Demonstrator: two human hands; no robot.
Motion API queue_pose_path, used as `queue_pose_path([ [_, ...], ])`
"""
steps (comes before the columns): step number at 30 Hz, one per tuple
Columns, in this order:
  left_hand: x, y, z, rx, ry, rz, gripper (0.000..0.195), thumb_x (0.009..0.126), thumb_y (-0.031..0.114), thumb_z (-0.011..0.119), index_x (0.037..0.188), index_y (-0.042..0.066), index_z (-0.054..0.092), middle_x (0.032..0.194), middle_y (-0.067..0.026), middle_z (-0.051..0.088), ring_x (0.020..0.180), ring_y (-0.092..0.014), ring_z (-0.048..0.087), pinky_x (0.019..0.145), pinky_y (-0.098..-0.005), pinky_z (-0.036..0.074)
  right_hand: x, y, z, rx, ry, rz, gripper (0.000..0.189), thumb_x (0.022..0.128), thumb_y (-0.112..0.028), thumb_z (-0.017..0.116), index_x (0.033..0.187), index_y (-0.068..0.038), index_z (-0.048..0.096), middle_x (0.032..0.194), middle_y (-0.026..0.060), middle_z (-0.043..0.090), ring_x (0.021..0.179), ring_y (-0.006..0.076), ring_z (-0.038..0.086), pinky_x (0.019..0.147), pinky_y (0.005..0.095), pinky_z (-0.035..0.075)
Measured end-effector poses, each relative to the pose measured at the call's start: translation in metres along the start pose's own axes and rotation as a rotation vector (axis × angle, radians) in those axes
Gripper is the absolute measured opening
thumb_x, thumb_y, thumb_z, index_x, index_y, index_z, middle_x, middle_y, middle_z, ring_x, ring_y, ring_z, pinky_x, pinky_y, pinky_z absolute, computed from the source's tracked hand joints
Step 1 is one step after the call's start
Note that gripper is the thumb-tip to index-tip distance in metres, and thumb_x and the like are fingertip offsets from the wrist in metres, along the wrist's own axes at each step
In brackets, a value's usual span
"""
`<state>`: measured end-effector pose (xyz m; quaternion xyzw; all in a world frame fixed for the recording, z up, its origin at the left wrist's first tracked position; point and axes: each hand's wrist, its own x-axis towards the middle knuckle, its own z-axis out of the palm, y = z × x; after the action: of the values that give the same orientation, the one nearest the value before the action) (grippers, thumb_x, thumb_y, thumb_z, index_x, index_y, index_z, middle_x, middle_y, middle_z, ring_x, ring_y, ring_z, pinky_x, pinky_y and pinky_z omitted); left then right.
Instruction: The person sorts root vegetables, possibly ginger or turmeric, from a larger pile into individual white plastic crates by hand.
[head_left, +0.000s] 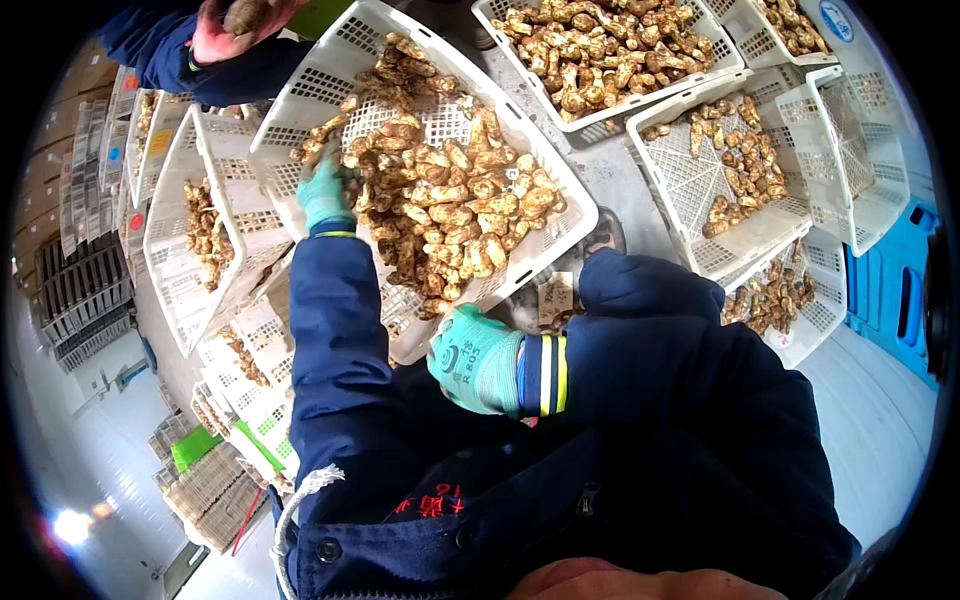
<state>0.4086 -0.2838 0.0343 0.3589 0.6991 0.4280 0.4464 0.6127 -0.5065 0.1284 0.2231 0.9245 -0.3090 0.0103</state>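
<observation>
A white perforated plastic crate (525, 281), tilted in view, lies in front of me with a heap of brown-and-cream mushrooms (450, 202) in it, thick-stemmed like matsutake. My left hand (326, 191), in a mint-green knit glove, reaches in over the left wall and touches mushrooms at the heap's left edge. Its fingers are partly hidden, so a grasp there cannot be made out. At the near rim, my right hand (476, 360) in a matching glove is curled around the crate's edge, knuckles up.
At upper left is another person's hand (244, 30) holding a roundish brown item. More mushroom crates stand at the upper right (577, 124), right (697, 262) and left (191, 330). A tag with writing (555, 298) lies beyond my right hand. Blue plastic (896, 292) stands far right.
</observation>
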Motion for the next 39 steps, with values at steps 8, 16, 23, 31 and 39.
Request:
queue_pose_path([
  [8,0.019,-0.007,0.106,1.701,-0.409,0.237,0.057,0.085,0.031,0.068,0.138,0.02,0.051,0.146,-0.0088,0.046,0.131,-0.029,0.048,0.107,-0.0386,0.041,-0.001,0.007,0.002,0.031,0.049,-0.033,0.022,0.079,-0.023,0.057,0.083,-0.006,0.07,0.075,0.0094,0.065,0.07,0.0259,0.062,0.061,0.0411,0.043],
  [16,-0.002,-0.019,0.04,1.282,-0.386,0.291,0.029,0.084,0.032,0.072,0.107,0.016,0.069,0.096,-0.0103,0.069,0.092,-0.027,0.066,0.083,-0.0369,0.051,0.001,0.0,-0.009,0.052,-0.007,-0.037,0.024,0.083,-0.026,0.057,0.08,-0.007,0.071,0.07,0.0092,0.065,0.066,0.0266,0.063,0.06,0.0412,0.044],
  [23,-0.016,0.043,-0.043,0.345,-0.001,0.247,0.032,0.089,0.022,0.071,0.116,0.008,0.065,0.079,-0.0013,0.065,0.045,-0.008,0.052,0.04,-0.0213,0.038,-0.008,-0.002,-0.003,0.029,0.048,0.0,0.029,0.085,-0.032,0.059,0.076,-0.008,0.072,0.074,0.0095,0.067,0.074,0.0272,0.065,0.066,0.0407,0.047],
  [31,-0.016,-0.007,0.042,1.552,-0.311,0.158,0.103,0.076,0.066,0.068,0.154,0.016,0.022,0.155,-0.0194,0.03,0.135,-0.034,0.043,0.11,-0.042,0.038,0.001,-0.006,-0.006,-0.01,-0.025,-0.023,0.027,0.083,-0.031,0.059,0.079,-0.008,0.072,0.076,0.0096,0.068,0.074,0.0269,0.065,0.064,0.041,0.045],
  [39,0.007,0.005,0.074,1.676,-0.459,-0.043,0.09,0.08,0.048,0.074,0.147,0.003,0.033,0.144,-0.0214,0.045,0.132,-0.032,0.048,0.11,-0.0388,0.039,-0.004,0.005,-0.018,0.004,-0.152,-0.025,0.02,0.081,-0.027,0.062,0.092,-0.016,0.074,0.089,0.0029,0.07,0.081,0.0226,0.066,0.067,0.0432,0.043],
])
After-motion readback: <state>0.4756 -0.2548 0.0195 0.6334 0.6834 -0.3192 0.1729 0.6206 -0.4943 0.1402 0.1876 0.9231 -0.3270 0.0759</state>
